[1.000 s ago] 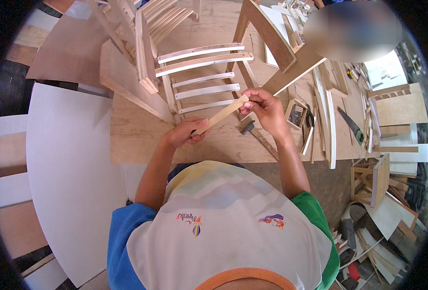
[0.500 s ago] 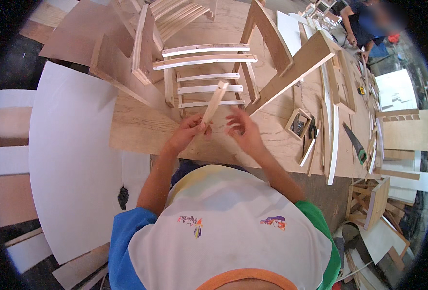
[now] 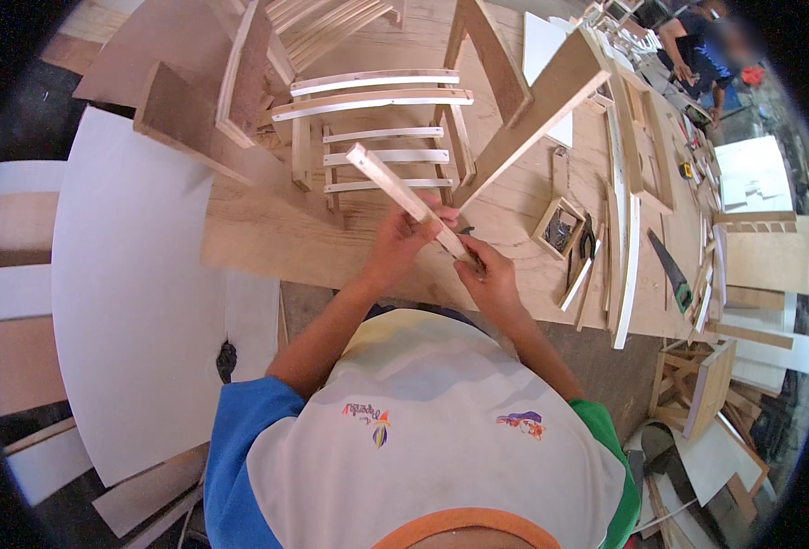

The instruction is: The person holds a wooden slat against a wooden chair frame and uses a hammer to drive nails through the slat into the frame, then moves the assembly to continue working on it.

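Observation:
A short pale wooden slat (image 3: 389,181) points up and to the left over the plywood workbench (image 3: 276,238). My left hand (image 3: 402,245) grips it around its middle. My right hand (image 3: 487,276) pinches its lower end. Just beyond the slat stands a partly built wooden chair frame (image 3: 381,128) with several pale cross rails, lying on the bench. My cap's white top fills the lower middle of the view.
A large white curved board (image 3: 130,293) lies left of the bench. A small wooden box of hardware (image 3: 560,227), pliers, long strips and a hand saw (image 3: 671,270) lie to the right. Another person (image 3: 697,46) works at the far right. Offcuts and a small stool sit lower right.
The slat has swung round: its free end pointed up and right before, now up and left. My left hand has slid along it and my right hand has dropped to its lower end.

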Demonstrator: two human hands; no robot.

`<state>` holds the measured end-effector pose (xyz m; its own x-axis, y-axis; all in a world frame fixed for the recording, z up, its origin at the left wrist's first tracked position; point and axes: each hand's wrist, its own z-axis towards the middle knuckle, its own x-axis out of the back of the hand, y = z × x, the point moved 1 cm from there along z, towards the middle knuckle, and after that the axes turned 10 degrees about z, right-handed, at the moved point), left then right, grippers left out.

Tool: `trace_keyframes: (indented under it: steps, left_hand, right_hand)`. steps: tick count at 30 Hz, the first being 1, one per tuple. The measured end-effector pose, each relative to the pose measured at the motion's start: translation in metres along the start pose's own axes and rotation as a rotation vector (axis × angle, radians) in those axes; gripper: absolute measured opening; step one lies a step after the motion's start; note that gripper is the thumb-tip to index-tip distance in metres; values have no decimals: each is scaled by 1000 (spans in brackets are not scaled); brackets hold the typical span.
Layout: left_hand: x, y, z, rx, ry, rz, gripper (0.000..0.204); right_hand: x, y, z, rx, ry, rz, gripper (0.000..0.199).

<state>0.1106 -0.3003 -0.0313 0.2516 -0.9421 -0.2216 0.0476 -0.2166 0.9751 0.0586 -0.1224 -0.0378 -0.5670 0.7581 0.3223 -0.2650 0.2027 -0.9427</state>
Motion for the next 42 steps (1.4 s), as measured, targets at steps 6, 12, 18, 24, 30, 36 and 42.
trace_keyframes:
  steps: [6,12,18,24,30,36,42]
  left_hand:
    - [35,3,3,27,-171,108,20]
    - [67,3,-6,119,-249,245,17]
    - [105,-7,-13,208,-343,370,16]
    - [151,16,-27,405,-296,518,15]
    - [193,42,-33,269,175,423,20]
    - [204,68,-14,147,306,398,18]
    - [179,89,21,-111,448,262,25]
  right_hand:
    - [57,21,-40,35,76,402,33]
    - [121,36,-67,57,360,540,31]
    - [151,22,-2,-228,336,126,33]
    - [144,8,85,-30,-36,51,30]
    - [114,-16,145,-19,-115,113,29]
    - [100,-14,191,-54,-239,22,29]
    - [71,-25,206,84,-317,-23,28]
